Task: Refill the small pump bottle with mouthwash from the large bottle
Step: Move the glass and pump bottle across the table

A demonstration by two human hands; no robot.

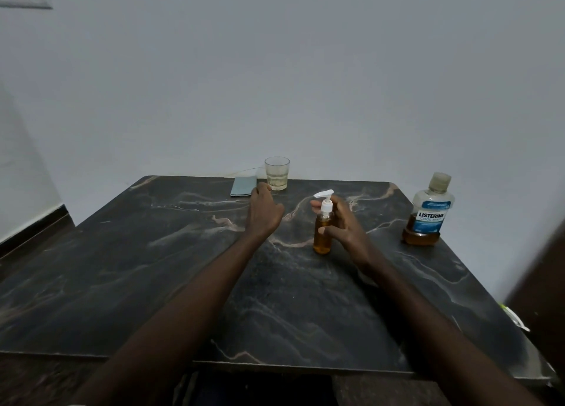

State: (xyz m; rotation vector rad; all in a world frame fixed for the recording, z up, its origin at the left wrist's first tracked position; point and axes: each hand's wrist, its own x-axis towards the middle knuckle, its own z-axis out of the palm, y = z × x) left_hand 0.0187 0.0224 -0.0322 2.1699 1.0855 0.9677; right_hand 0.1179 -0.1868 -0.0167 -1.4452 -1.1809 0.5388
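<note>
**Pump bottle at my right hand, big bottle off to the right**

Starting at the left, I see a pale blue flat thing (243,186) lying near the far edge of the dark marbled desk (122,268), and just beside it a clear glass (277,173) with a little pale liquid in the bottom. My left hand (264,211) is stretched out just in front of those two, back of the hand up, fingers loosely curled together and holding nothing; its fingertips reach close to the glass, though I cannot tell whether they touch it.

Next, near the middle, stands the small pump bottle (323,231), upright on the desk, filled with amber liquid nearly to the neck and with its white pump head on top, nozzle pointing left. My right hand (342,225) sits right against its right side, fingers spread apart around it: thumb at the body, a finger up by the pump collar. It is a loose cradle, not a clamp.

Far right, well apart from both hands, the large mouthwash bottle (428,213) stands upright with its cap on, amber liquid low in its base.
</note>
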